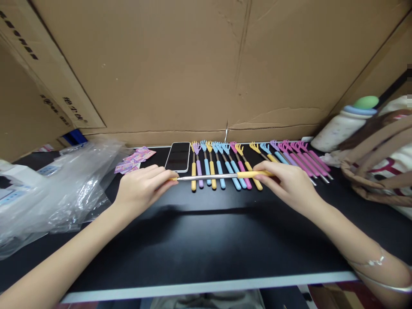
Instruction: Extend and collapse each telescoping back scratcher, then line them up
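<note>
A telescopic back scratcher [209, 176] with a silver rod and yellow grip is held level above the black table. My left hand [143, 184] is closed around its left end, and only a bit of yellow shows at the fingertips. At the other end, my right hand [286, 180] pinches the yellow grip between thumb and fingers. Behind the rod lies a row of back scratchers [219, 169] in yellow, blue, purple and pink, claws toward the back. More of them, mostly pink scratchers [298, 159], lie in a slanted group beyond my right hand.
A phone [178, 156] lies left of the row, beside pink printed cards [135, 159]. Clear plastic bags [77, 180] cover the left side. At right stand a white bottle [337, 128] with a green top and a brown-and-white bag [380, 163]. Cardboard [167, 68] walls the back.
</note>
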Tool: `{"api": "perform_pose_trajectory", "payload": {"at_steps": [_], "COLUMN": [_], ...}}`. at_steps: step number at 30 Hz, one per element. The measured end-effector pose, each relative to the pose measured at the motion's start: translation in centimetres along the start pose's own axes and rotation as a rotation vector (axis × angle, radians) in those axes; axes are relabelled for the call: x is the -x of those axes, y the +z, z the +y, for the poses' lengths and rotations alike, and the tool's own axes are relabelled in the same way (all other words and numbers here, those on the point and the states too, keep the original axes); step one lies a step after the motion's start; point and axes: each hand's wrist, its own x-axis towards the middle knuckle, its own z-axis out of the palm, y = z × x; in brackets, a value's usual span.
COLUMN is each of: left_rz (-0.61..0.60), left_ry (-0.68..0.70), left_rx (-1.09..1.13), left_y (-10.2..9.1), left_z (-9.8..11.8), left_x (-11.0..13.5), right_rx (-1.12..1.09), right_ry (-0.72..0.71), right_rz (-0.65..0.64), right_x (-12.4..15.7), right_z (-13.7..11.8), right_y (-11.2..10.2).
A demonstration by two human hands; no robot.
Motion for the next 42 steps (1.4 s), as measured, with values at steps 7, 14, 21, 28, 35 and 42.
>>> {"api": "perform_pose_trajectory", "payload": {"at_steps": [7, 14, 21, 28, 35, 42], "left_rz": [-0.052, -0.042, -0.053, -0.098, -0.177, -0.233], "left_ry": [0.009, 0.042, 0.068, 0.060, 0.025, -0.184], "left_rx": [0.090, 0.103, 0.139, 0.222, 0.232, 0.353], "left_y": [0.8, 0.7, 0.4, 0.9, 0.9, -0.2], "left_z": [0.0, 0.3, 1.1, 1.7, 1.8, 0.1], "left_x": [0.1, 0.2, 0.3, 0.6, 0.6, -0.5], "right_rx": [0.003, -0.079, -0.119, -0.166, -0.144, -0.136], "right_ry": [0.009, 0.037, 0.003, 0.038, 0.052, 0.070], "right_rz": [-0.070, -0.194, -0.301, -0.334, -0.306, -0.295], "right_x": [0.0, 0.0, 0.1, 0.4, 0.4, 0.2], "right_z": [0.2, 0.3, -0.1, -0.5, -1.3, -1.9], "right_y": [0.4, 0.8, 1.4, 2.4, 2.4, 2.2]}}
